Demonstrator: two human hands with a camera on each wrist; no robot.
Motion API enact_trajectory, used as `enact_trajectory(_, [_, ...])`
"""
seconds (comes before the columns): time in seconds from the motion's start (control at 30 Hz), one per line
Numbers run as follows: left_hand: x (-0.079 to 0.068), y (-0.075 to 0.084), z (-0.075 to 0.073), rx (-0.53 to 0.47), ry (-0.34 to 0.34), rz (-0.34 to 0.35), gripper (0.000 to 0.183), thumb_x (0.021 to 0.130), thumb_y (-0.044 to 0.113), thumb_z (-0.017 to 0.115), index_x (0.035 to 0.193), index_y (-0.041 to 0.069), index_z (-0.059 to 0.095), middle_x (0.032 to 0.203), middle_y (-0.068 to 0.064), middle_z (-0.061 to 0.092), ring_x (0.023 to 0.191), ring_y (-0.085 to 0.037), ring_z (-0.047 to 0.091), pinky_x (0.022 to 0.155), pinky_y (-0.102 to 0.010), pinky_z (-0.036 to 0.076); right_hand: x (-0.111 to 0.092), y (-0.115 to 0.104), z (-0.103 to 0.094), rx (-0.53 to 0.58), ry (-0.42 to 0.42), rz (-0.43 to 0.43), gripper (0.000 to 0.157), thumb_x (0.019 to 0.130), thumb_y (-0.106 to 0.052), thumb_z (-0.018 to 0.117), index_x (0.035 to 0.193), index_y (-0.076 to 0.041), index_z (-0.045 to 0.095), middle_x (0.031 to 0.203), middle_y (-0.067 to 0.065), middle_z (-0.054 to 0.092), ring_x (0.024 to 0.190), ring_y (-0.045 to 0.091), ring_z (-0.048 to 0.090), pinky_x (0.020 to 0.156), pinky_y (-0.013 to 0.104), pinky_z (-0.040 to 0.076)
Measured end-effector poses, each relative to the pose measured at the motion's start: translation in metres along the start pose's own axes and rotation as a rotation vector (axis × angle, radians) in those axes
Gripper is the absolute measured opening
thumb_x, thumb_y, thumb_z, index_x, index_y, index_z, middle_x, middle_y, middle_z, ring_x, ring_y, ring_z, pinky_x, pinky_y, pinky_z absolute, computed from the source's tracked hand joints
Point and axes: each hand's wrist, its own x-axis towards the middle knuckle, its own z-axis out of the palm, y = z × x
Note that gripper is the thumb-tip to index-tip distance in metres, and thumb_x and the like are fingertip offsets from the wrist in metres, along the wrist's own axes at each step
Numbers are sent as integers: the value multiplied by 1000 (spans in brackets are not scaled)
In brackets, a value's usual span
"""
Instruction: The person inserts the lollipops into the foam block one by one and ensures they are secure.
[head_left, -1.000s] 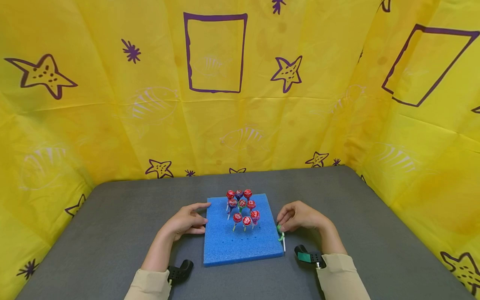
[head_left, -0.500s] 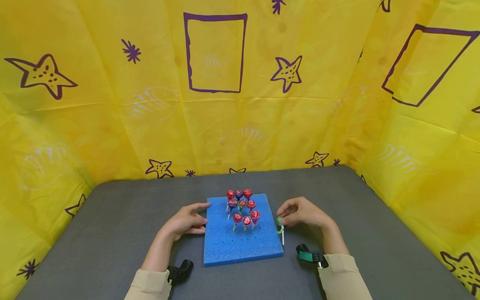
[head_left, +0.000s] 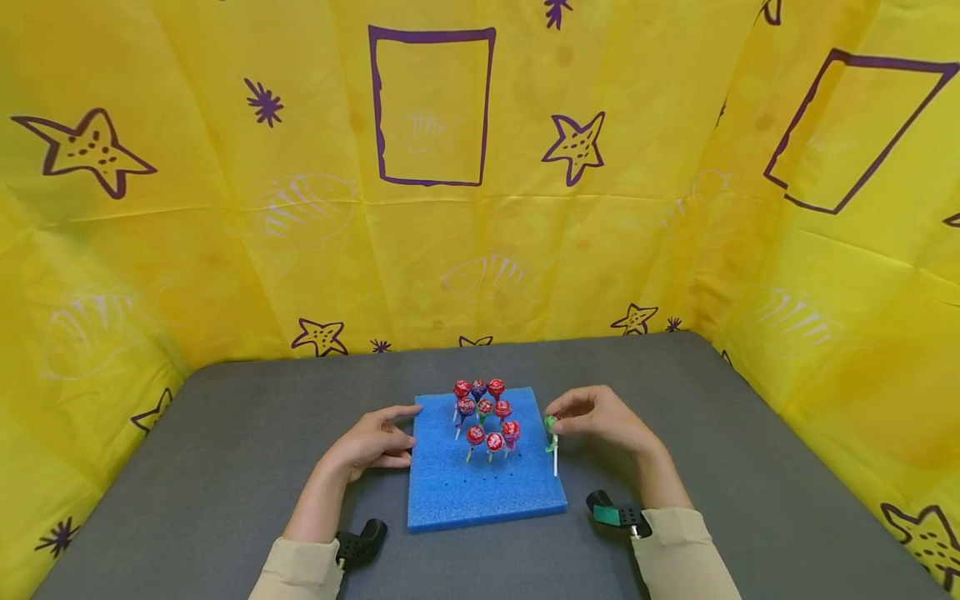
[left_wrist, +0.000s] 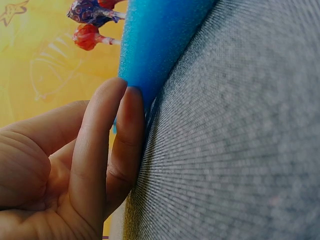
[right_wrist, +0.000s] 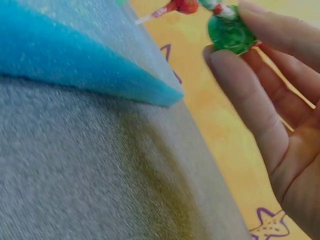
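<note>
A green-wrapped lollipop [head_left: 551,423] is pinched at its head between the thumb and fingers of my right hand [head_left: 603,427], its white stick pointing down over the right side of the blue foam board [head_left: 480,504]. The right wrist view shows the green head [right_wrist: 232,34] up close. On the left, my left hand [head_left: 375,442] touches the board's left edge with fairly straight fingers [left_wrist: 131,125]. Three rows of lollipops stand upright in the board, mostly red-wrapped, with a green one [head_left: 484,407] in the middle and purple ones such as this lollipop [head_left: 465,406].
Small holes [head_left: 465,481] dot the foam in front of the standing lollipops. A grey table [head_left: 247,467] lies under the board. Yellow cloth [head_left: 427,250] printed with stars and fish hangs behind and at both sides. Black straps with mounts [head_left: 618,512] sit at the wrists.
My right hand has lifted the green lollipop and carried it up and left, from beside the board to over its right edge. The left hand stays put.
</note>
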Motion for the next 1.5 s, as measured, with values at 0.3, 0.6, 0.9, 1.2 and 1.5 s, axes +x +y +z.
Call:
enact_trajectory(0.3, [0, 0, -1, 1, -5, 3, 59, 94, 3, 61, 149, 12, 43, 90, -10, 59, 68, -12, 64, 64, -26, 62, 5, -8, 11, 42, 107, -59, 29, 82, -18, 78, 109, -7, 74, 108, 12, 72, 96, 16, 66, 83, 28, 59])
enact_trajectory(0.6, [0, 0, -1, -2, -9, 1, 59, 93, 3, 61, 149, 12, 43, 92, -11, 61, 67, -12, 64, 64, -26, 62, 10, -11, 20, 64, 175, -81, 36, 79, -14, 81, 111, 0, 72, 109, 18, 72, 97, 14, 67, 85, 25, 57])
enact_trajectory(0.9, [1, -1, -1, -2, -4, 3, 59, 94, 4, 61, 149, 12, 43, 91, -11, 60, 67, -13, 64, 64, -26, 62, 14, -10, 25, 114, 183, -137, 27, 79, -9, 81, 104, -3, 74, 109, 21, 70, 96, 9, 67, 87, 25, 59])
enact_trajectory(1.2, [1, -2, -1, -5, -5, 7, 59, 93, 3, 61, 149, 12, 43, 92, -11, 60, 67, -12, 64, 64, -27, 62, 16, -11, 28, 115, 166, -148, 25, 79, -9, 80, 102, -2, 74, 109, 23, 69, 94, 8, 68, 86, 24, 59])
enact_trajectory(1.5, [1, -1, 1, -2, 14, 2, 58, 93, 3, 61, 148, 12, 44, 88, -10, 59, 66, -12, 64, 64, -27, 62, 16, -12, 29, 134, 111, -206, 23, 81, -6, 78, 102, 0, 73, 108, 25, 69, 94, 9, 67, 85, 24, 60])
